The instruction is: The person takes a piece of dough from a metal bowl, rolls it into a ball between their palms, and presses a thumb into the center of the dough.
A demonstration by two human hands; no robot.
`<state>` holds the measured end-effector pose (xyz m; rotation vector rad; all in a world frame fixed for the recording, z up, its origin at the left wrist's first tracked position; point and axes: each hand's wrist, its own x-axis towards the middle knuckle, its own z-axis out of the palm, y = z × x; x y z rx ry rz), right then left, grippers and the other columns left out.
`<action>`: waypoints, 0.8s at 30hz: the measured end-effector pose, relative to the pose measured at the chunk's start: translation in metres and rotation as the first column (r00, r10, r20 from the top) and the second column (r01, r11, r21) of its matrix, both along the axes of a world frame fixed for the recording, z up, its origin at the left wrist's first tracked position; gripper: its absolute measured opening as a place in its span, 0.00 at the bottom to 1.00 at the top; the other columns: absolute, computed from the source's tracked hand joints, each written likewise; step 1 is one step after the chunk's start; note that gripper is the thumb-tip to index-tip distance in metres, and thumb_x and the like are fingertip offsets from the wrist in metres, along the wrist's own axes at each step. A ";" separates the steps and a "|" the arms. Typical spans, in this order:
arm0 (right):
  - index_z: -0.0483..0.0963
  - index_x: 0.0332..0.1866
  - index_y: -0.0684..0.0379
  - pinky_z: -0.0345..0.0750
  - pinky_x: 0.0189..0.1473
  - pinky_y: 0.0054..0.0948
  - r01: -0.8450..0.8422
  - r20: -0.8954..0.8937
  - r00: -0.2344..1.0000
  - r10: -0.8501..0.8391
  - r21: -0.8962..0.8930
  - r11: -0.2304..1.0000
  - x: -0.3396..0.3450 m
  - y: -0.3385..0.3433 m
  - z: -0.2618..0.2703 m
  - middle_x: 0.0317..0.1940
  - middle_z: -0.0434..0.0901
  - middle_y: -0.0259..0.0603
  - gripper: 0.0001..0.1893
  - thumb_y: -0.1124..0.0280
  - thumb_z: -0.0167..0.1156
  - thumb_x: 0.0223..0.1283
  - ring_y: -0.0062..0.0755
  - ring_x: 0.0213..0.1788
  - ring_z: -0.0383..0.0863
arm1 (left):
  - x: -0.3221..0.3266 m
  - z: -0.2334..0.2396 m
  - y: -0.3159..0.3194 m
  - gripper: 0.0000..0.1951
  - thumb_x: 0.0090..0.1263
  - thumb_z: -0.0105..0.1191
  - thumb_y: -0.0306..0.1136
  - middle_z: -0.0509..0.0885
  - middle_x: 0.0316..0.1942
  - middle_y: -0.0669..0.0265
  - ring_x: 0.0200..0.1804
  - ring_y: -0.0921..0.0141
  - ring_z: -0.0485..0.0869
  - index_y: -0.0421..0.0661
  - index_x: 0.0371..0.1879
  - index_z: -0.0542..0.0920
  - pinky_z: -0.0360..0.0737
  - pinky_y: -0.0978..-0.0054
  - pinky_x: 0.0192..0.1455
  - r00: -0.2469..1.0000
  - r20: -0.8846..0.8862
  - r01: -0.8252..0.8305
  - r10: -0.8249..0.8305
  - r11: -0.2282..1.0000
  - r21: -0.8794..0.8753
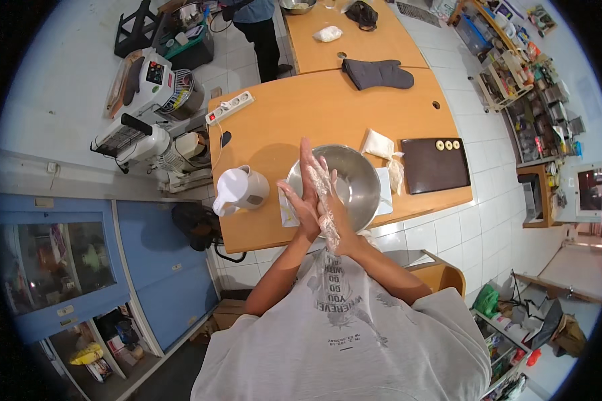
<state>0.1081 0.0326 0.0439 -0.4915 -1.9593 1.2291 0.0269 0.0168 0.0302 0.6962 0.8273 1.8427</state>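
Observation:
Above the left side of a steel mixing bowl [363,200], my left hand [306,200] and my right hand [333,205] are raised with their palms close together. White, flaky dough or flour coats the right hand's edge and fingers. Whether anything lies between the palms is hidden. Left of the bowl stands a white plastic jug [253,188]. On the right are a knotted plastic bag of white powder [380,145] and a dark baking tray [434,173] with several small dough rings [448,145] at its far edge. Papers partly show under the bowl.
A power strip [230,108] lies on the wooden table [281,110] near its left edge, and a grey oven mitt [379,74] at the far side. Mixers [155,82] stand to the left. Beyond the table a person [261,40] stands. A chair [441,275] is close on my right.

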 end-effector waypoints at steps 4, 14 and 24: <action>0.43 0.86 0.62 0.27 0.83 0.57 0.007 -0.087 0.996 -0.016 -0.095 0.995 -0.002 0.028 0.014 0.87 0.42 0.53 0.48 0.31 0.32 0.77 0.55 0.88 0.37 | 0.009 0.003 -0.008 0.59 0.66 0.09 0.85 0.37 0.88 0.65 0.88 0.63 0.34 0.48 0.86 0.39 0.40 0.49 0.86 0.979 -0.204 -0.022 0.017 0.999 -0.026; 0.42 0.86 0.64 0.25 0.82 0.57 -0.122 -0.142 0.985 0.097 -0.179 0.976 0.003 0.020 0.011 0.87 0.41 0.53 0.46 0.36 0.35 0.79 0.53 0.88 0.36 | 0.008 -0.009 0.004 0.59 0.66 0.09 0.85 0.35 0.88 0.65 0.88 0.60 0.34 0.48 0.86 0.36 0.40 0.52 0.86 0.958 -0.276 -0.081 0.075 0.997 -0.010; 0.44 0.86 0.62 0.26 0.83 0.59 -0.064 -0.026 0.998 0.064 0.014 0.998 0.009 0.023 0.006 0.86 0.46 0.54 0.46 0.36 0.37 0.77 0.55 0.88 0.39 | 0.009 0.005 0.021 0.57 0.69 0.10 0.83 0.34 0.88 0.64 0.88 0.63 0.35 0.48 0.86 0.38 0.36 0.53 0.87 0.995 0.001 -0.098 0.098 0.993 -0.068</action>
